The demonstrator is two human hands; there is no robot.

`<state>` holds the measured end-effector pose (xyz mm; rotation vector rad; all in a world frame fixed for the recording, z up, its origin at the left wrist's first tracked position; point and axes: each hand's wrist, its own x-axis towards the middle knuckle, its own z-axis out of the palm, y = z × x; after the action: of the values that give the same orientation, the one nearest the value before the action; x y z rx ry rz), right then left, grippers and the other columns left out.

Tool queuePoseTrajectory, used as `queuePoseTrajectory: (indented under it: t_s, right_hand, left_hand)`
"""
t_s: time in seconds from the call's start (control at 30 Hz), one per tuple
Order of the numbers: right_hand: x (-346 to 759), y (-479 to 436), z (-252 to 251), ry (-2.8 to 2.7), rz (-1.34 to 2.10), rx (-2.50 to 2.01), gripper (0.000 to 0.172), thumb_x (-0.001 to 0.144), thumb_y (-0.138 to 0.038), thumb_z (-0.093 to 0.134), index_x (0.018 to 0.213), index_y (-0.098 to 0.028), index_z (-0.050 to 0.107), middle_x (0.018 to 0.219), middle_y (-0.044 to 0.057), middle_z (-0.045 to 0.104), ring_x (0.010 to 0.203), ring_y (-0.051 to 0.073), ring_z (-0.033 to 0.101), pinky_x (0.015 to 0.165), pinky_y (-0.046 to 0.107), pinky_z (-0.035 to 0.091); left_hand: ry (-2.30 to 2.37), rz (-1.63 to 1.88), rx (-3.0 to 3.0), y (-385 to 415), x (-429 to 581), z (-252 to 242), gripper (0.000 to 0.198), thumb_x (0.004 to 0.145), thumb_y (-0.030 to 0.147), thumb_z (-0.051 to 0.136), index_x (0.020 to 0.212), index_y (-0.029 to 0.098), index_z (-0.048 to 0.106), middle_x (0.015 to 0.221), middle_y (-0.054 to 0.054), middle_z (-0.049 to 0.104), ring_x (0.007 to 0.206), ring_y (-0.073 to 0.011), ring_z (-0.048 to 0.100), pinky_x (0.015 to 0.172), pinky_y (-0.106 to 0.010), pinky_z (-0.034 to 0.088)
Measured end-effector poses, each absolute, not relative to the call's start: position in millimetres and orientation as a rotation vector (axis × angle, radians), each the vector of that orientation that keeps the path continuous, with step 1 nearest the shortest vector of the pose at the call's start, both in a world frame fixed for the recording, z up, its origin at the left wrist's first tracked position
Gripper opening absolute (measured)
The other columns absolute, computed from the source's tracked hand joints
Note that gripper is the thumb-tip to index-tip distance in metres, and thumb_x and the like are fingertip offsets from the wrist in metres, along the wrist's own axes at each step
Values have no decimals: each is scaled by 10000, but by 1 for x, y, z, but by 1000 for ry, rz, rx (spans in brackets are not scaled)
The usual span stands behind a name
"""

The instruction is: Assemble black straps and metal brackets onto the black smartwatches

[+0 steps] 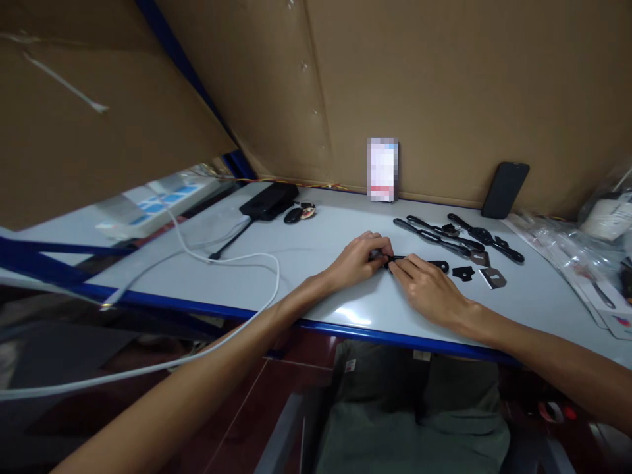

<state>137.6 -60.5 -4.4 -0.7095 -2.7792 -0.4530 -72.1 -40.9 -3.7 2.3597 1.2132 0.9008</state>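
Head view: the left hand (359,258) and right hand (428,289) are pinching a black spokeshave body (397,257) between them over the white table (237,280), its long axis apparently running left to right.

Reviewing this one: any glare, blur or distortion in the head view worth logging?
Head view: glare on the table near its front edge; lit screen pixelated; left arm looks stretched toward the corner, likely lens distortion; floor in shadow; dark piece at the fingertips largely covered, its detail too small to read.
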Motion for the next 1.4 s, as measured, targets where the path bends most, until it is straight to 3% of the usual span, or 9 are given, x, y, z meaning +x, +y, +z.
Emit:
queuePoseTrajectory:
  t_s: [0.7,1.17,1.4]
  right_hand:
    - [147,-57,-4,-2749,-200,-625,334,992,-20,446,1246,-43,661,1206,219,701,1166,301,635,916,459,614]
    - [149,-52,-3,-2785,-328,-586,333,991,-7,391,1153,-65,677,1213,197,709,1165,290,658,874,429,640]
    - [154,-49,-8,-2640,10,-576,305,956,-57,489,1152,-134,710,1212,157,735,1188,297,678,964,479,603]
  left_hand:
    - [1210,897,2345,-41,-72,-3,117,895,151,545,848,212,633,831,-16,636,859,-208,554,779,-344,435]
    - [1193,887,2370,-41,-73,-3,136,899,125,543,873,213,643,854,-19,651,872,-209,555,793,-345,434]
    - [1167,881,2422,-38,-74,-8,169,894,103,521,893,201,659,873,-32,659,899,-219,555,826,-357,442]
